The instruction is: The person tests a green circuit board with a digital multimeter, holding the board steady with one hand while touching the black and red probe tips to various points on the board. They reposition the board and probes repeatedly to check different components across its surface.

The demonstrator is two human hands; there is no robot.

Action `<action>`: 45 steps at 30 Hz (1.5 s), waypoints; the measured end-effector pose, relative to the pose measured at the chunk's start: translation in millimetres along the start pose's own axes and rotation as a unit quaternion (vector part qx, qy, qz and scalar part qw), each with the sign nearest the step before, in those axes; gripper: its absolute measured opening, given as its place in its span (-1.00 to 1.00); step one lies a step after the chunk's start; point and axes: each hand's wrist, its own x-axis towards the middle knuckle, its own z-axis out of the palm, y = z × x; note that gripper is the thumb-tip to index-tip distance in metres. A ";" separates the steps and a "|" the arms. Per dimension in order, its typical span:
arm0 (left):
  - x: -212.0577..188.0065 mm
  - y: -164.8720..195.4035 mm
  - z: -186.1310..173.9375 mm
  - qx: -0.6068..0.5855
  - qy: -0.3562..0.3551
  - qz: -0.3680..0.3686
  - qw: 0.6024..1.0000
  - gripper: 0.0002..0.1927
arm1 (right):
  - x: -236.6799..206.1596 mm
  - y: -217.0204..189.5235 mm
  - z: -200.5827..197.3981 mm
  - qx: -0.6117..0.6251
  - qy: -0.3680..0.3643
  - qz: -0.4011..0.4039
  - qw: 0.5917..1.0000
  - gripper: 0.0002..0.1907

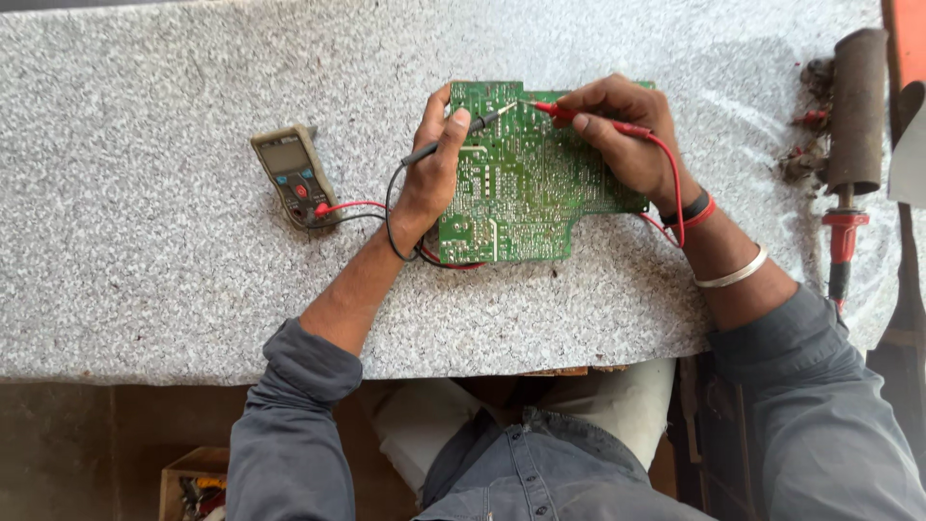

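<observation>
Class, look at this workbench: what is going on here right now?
A person probes a green circuit board lying on a speckled table. The left hand holds a black probe, the right hand a red probe; both tips meet the board near its top edge. Their leads run to a multimeter at the left. A soldering iron lies at the right.

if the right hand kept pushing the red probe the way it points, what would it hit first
The right hand aims the red probe leftward along the green circuit board. First in line looks to be the black probe tip, held by the left hand, though depth is unclear.
</observation>
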 end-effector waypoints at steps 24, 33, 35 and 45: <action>1.8 5.8 3.8 0.108 0.041 -0.032 0.993 -0.17 | -1.5 -4.0 -2.1 -0.028 0.004 0.007 1.000 -0.82; -0.6 0.8 -6.9 0.128 0.041 0.107 0.985 -0.26 | 0.7 4.9 1.8 0.048 -0.018 -0.024 0.998 -0.84; 0.1 0.8 -5.7 0.115 0.042 0.092 0.988 -0.25 | -1.4 3.5 1.8 0.054 -0.019 -0.019 0.998 -0.82; -1.4 3.0 -2.0 0.140 0.032 0.096 0.985 -0.21 | -1.1 4.7 1.4 0.014 -0.011 -0.011 1.000 -0.81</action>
